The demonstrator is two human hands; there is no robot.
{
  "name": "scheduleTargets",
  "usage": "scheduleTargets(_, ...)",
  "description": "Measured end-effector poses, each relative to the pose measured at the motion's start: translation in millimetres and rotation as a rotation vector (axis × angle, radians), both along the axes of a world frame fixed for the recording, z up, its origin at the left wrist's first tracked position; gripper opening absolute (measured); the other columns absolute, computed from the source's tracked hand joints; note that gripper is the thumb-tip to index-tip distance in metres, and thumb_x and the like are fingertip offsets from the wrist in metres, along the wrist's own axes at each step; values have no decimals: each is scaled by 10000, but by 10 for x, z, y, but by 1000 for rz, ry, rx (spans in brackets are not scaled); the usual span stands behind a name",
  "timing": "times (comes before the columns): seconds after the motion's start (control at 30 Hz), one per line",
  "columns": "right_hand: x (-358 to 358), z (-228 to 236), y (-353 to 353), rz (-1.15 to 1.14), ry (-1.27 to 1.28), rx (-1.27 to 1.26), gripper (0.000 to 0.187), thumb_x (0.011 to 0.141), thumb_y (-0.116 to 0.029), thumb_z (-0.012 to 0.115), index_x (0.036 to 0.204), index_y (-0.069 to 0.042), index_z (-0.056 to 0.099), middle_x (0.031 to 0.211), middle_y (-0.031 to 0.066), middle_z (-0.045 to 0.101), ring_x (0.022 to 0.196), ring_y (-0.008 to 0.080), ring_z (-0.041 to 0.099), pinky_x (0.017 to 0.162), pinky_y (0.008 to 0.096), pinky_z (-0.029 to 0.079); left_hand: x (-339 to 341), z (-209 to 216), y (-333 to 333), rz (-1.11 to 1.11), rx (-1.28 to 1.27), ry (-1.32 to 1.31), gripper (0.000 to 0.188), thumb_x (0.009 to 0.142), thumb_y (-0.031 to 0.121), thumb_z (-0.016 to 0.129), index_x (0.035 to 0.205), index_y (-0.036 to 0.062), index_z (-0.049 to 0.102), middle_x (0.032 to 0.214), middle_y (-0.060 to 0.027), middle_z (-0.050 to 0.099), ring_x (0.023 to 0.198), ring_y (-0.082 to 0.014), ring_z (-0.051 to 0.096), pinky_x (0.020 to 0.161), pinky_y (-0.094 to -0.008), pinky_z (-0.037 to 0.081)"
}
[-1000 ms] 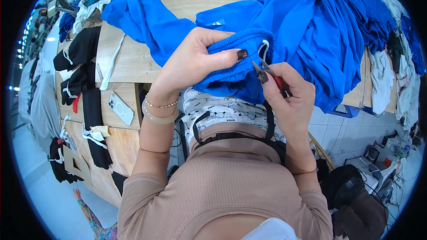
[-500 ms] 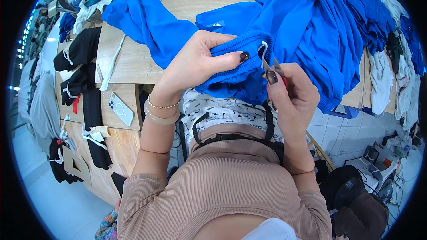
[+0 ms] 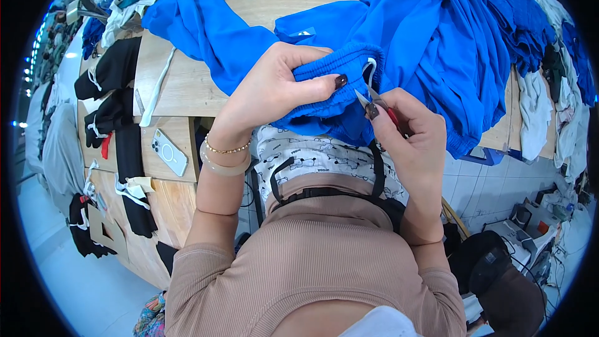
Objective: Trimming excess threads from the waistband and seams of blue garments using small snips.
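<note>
Blue waistband (image 3: 327, 84) pinched in left hand (image 3: 274, 90); right hand (image 3: 409, 134) grips small snips (image 3: 373, 101) beside it.

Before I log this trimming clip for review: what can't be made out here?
Head view only:
- Thread snips: handles buried in the right hand.
- White drawstring: far end tucked inside the blue waistband.
- Left hand: fingertips hidden under the fabric.
- Phone: too small for detail.

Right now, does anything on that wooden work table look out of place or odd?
One thing: a white smartphone lies at the wooden table edge among garments. Otherwise nothing stands out: the left hand grips the blue elastic waistband while the right hand holds small thread snips at its white drawstring.
</note>
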State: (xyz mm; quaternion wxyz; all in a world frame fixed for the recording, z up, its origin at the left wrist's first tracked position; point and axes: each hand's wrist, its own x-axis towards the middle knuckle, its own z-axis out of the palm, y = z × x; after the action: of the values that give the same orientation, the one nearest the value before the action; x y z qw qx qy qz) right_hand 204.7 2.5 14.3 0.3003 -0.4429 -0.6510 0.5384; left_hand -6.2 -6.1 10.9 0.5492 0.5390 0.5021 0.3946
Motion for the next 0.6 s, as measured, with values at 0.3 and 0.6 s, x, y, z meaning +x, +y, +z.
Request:
scheduleTargets(0.3, -20, 27, 7, -11, -12, -46, 59, 842, -29, 568, 793, -3, 587, 607, -59, 457, 550, -6, 347, 488, 177, 228, 0, -22, 13, 11, 12, 21, 233, 779, 121, 607, 876, -89, 638, 811, -16, 595, 687, -43, 452, 582, -183, 385)
scheduleTargets(0.6, -31, -3, 23, -37, -16, 55, 37, 829, -24, 582, 800, -1, 586, 628, -52, 481, 558, -3, 363, 488, 178, 234, 2, -15, 16, 18, 11, 18, 221, 789, 128, 610, 858, -81, 636, 796, -4, 585, 690, -37, 448, 579, -183, 385)
